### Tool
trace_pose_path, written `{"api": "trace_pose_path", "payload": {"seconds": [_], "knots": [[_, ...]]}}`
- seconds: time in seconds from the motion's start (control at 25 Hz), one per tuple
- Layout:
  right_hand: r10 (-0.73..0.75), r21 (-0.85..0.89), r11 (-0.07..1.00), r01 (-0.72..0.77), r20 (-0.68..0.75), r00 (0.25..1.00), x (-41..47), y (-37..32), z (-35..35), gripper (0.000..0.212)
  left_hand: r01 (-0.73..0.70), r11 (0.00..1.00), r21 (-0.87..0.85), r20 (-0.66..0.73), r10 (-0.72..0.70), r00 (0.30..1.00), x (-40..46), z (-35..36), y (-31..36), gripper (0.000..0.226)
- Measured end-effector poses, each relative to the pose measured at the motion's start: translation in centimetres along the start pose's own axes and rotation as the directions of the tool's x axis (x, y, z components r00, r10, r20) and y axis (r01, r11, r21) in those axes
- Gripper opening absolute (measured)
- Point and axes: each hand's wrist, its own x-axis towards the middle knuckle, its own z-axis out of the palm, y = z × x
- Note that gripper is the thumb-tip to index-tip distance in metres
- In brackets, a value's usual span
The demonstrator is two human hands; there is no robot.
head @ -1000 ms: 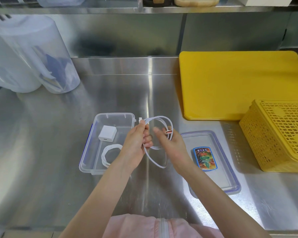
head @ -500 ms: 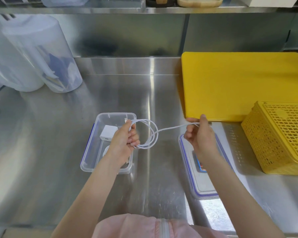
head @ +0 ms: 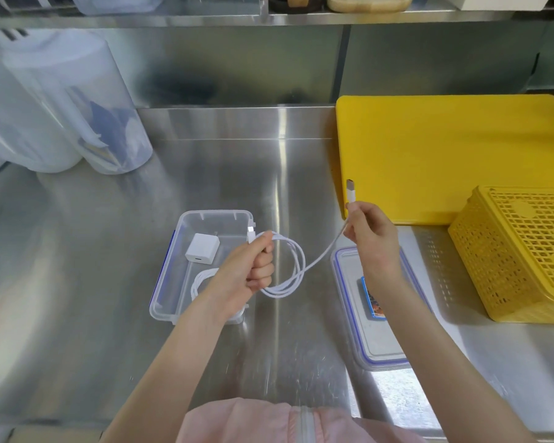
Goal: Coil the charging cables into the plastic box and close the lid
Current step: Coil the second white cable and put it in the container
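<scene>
Left hand (head: 253, 270) fist-grips a white cable (head: 296, 266), fingers curled round two loops hanging over the table (head: 269, 174) just at the box's (head: 179, 231) 3 o'clock edge. Right hand (head: 370, 239) pinches the cable's free end, fingers clamped below the plug (head: 350, 188), which points to 12. Cable runs taut between hands. Box holds a charger (head: 202, 250) and a second coiled cable (head: 202, 281). Lid (head: 381, 346) lies on the table at the box's 3 o'clock, under the right forearm.
</scene>
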Motion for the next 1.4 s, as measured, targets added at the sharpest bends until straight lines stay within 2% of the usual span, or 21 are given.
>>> {"api": "trace_pose_path", "payload": {"seconds": [0.08, 0.16, 0.28, 0.36, 0.48, 0.56, 0.72, 0.8, 0.84, 0.88, 0.96, 1.04, 1.16, 1.24, 1.32, 1.4], "knots": [[-0.011, -0.089, 0.996, 0.017, 0.061, 0.998, 0.2, -0.3, 0.2, 0.012, 0.015, 0.999, 0.046, 0.093, -0.019, 0.995, -0.3, 0.2, 0.0, 0.036], [0.036, -0.184, 0.983, 0.009, 0.239, 0.97, 0.3, -0.6, 0.3, 0.009, 0.023, 0.996, 0.091, 0.184, -0.04, 0.982, -0.6, 0.2, 0.2, 0.036], [0.093, -0.415, 0.892, 0.182, 0.561, 0.822, 0.0, -0.8, 0.2, 0.013, 0.018, 0.984, 0.175, 0.283, -0.068, 0.957, -0.8, 0.4, 0.7, 0.03], [0.098, -0.419, 0.881, 0.22, 0.617, 0.78, -0.2, -0.8, 0.3, 0.019, 0.003, 0.973, 0.232, 0.295, -0.073, 0.953, -0.8, 0.6, 0.7, 0.028], [0.128, -0.482, 0.852, 0.205, 0.571, 0.811, -0.1, -0.4, 0.1, 0.024, -0.03, 0.974, 0.225, 0.243, -0.026, 0.97, -0.6, 0.6, 0.6, 0.031], [0.21, -0.533, 0.834, 0.144, 0.547, 0.81, -0.3, -0.1, 0.0, 0.027, -0.067, 0.979, 0.19, 0.178, 0.032, 0.984, -0.4, 0.5, 0.8, 0.032], [0.322, -0.312, 0.937, -0.16, 0.583, 0.746, -1.3, 0.1, 0.7, 0.04, -0.084, 0.965, 0.247, 0.097, 0.061, 0.993, -0.1, 0.4, 1.0, 0.034], [0.366, -0.141, 0.924, -0.356, 0.6, 0.711, -1.5, 0.1, 1.2, 0.026, -0.082, 0.947, 0.309, 0.095, 0.055, 0.994, 0.1, 0.6, 0.8, 0.032], [0.365, -0.088, 0.913, -0.399, 0.614, 0.7, -1.6, 0.0, 1.2, 0.018, -0.087, 0.936, 0.342, 0.104, 0.054, 0.993, 0.1, 0.7, 0.7, 0.031], [0.353, -0.081, 0.917, -0.391, 0.626, 0.696, -1.8, 0.0, 1.1, 0.013, -0.093, 0.925, 0.369, 0.111, 0.055, 0.992, 0.2, 0.8, 0.7, 0.031], [0.308, -0.199, 0.951, -0.236, 0.633, 0.71, -2.4, -0.1, 0.7, 0.004, -0.1, 0.912, 0.398, 0.1, 0.065, 0.993, 0.3, 0.9, 0.5, 0.025], [0.245, -0.301, 0.951, -0.07, 0.595, 0.766, -3.0, 0.1, 0.9, 0.021, -0.099, 0.91, 0.402, 0.061, 0.082, 0.995, 0.4, 1.1, 0.3, 0.019], [0.234, -0.287, 0.951, -0.119, 0.412, 0.881, -3.2, 0.3, 1.7, 0.034, -0.144, 0.912, 0.383, -0.04, 0.172, 0.984, 0.7, 1.6, -0.5, 0.012], [0.289, -0.248, 0.945, -0.213, 0.335, 0.897, -3.1, 0.3, 2.2, 0.039, -0.197, 0.913, 0.358, -0.09, 0.244, 0.966, 0.8, 1.7, -0.7, 0.006], [0.327, -0.206, 0.939, -0.275, 0.295, 0.898, -3.1, 0.3, 2.5, 0.042, -0.228, 0.894, 0.385, -0.078, 0.278, 0.957, 0.9, 1.6, -0.9, 0.009], [0.296, -0.229, 0.944, -0.237, 0.275, 0.915, -3.0, 0.4, 2.4, 0.045, -0.232, 0.853, 0.468, -0.051, 0.288, 0.956, 1.0, 1.3, -1.0, 0.016]]}}
